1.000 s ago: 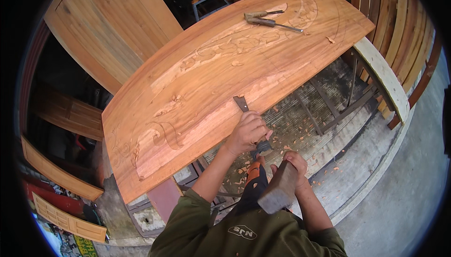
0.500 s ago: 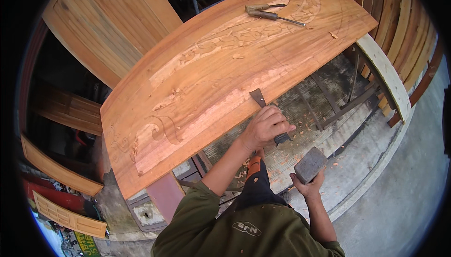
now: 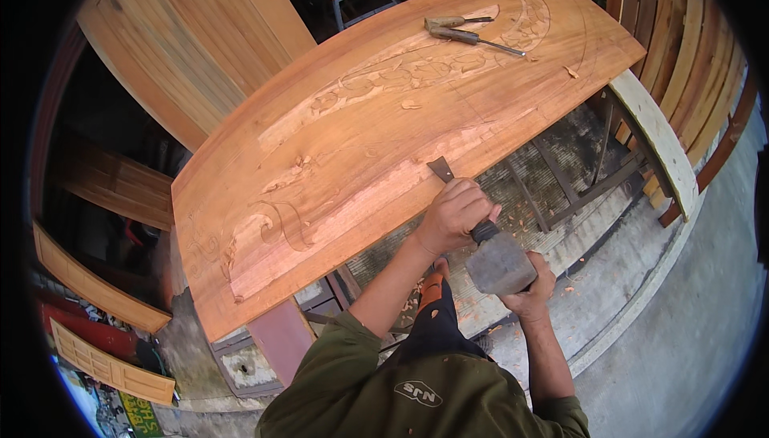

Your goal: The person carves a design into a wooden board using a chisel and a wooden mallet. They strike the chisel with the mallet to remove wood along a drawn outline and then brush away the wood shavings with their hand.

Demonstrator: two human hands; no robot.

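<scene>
My left hand [image 3: 456,215] is closed round the handle of a wide chisel [image 3: 440,169], whose flared blade meets the pale carved strip along the near edge of a large wooden panel [image 3: 360,138]. In my right hand [image 3: 535,292] is a grey block-shaped mallet [image 3: 500,265], its head up against the dark end of the chisel handle. Fingers wrap its lower right side, and its grip is mostly hidden. Scroll and leaf carving covers parts of the panel. Two more chisels [image 3: 473,38] with wooden handles lie crossed near the panel's far edge.
A metal frame [image 3: 553,170] stands beneath the panel, over ground strewn with wood shavings. Wooden slats [image 3: 681,62] rise at the far right, beside a pale curved board [image 3: 661,130]. A tall plank door [image 3: 192,38] leans at the far left, with smaller panels [image 3: 112,362] below it.
My right hand has brought the mallet up and left, from apart to the chisel's handle end. The left hand and chisel keep nearly the same place on the panel.
</scene>
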